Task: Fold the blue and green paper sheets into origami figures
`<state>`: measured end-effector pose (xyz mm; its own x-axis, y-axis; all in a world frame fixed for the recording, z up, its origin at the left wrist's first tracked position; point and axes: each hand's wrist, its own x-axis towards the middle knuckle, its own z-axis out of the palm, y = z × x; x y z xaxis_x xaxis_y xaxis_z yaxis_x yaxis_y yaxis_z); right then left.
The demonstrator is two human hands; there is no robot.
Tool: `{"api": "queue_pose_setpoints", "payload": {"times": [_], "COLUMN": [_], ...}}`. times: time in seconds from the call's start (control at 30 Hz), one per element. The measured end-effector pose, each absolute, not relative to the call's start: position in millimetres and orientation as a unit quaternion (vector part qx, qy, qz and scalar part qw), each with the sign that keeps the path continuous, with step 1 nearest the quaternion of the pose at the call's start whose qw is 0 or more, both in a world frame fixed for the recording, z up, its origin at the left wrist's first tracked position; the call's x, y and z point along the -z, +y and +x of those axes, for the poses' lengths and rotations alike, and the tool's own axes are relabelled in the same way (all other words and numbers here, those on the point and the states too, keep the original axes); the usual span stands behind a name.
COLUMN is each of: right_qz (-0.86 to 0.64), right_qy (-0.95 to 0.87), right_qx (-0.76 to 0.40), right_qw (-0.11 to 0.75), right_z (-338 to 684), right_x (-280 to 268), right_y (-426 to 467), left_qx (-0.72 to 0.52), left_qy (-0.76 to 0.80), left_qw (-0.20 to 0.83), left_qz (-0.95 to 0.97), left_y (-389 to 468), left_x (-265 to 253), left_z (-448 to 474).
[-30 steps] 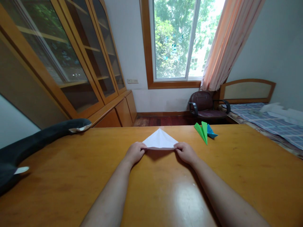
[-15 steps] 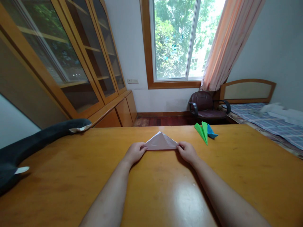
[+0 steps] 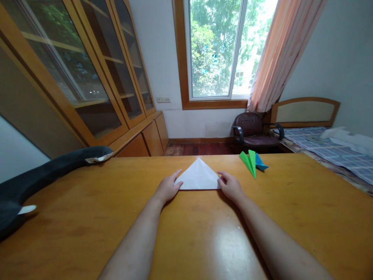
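A sheet of white paper (image 3: 199, 178), folded into a wide triangle, lies on the wooden table with its peak pointing away from me and its long edge towards me. At its left corner, my left hand (image 3: 167, 188) holds the paper loosely, the thumb over the corner and the index finger stretched out beside the slanted edge. The right corner sits at the fingers of my right hand (image 3: 231, 186), with the thumb against the paper and the index finger raised a little. Faint creases run down the paper's middle.
A green paper plane (image 3: 250, 163) and a blue folded paper (image 3: 260, 162) lie at the far right of the table (image 3: 116, 217). On the left rests a dark stuffed toy (image 3: 52, 170). Beyond the far edge are a chair (image 3: 250, 130), a bed and a glass-fronted cabinet.
The paper has gone from tilted up to lying flatter, its long edge nearer me and its peak farther away. Both hands have loosened, with index fingers lifted from the corners.
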<state>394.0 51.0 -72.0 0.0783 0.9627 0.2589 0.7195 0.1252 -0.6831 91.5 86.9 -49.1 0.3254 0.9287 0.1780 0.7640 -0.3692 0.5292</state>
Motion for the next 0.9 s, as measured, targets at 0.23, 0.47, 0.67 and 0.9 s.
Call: {"api": "queue_pose_setpoints", "payload": {"times": [0.23,0.47,0.67,0.9], "right_qz": [-0.637,-0.651,-0.65,-0.632], "right_qy": [-0.704,-0.721,-0.726,-0.744], "right_qx": [-0.119,-0.076,-0.048,-0.037], "right_qw": [0.29,0.226,0.219,0.211], "right_z": [390.5,386.7,381.5,374.3], "right_x": [66.9,62.9,57.9,56.8], "right_y": [49.4,47.1,43.1,42.3], "left_qx": [-0.192,-0.129,-0.116,-0.116], "left_qy": [0.512,0.53,0.529,0.471], "left_qw": [0.125,0.104,0.053,0.064], "left_qz": [0.828,0.831,0.839,0.872], "left_y": [85.1,83.7,78.1,63.3], "left_x": [47.5,43.2,39.1,32.8], "left_z": [95.7,97.1,107.2,139.3]}}
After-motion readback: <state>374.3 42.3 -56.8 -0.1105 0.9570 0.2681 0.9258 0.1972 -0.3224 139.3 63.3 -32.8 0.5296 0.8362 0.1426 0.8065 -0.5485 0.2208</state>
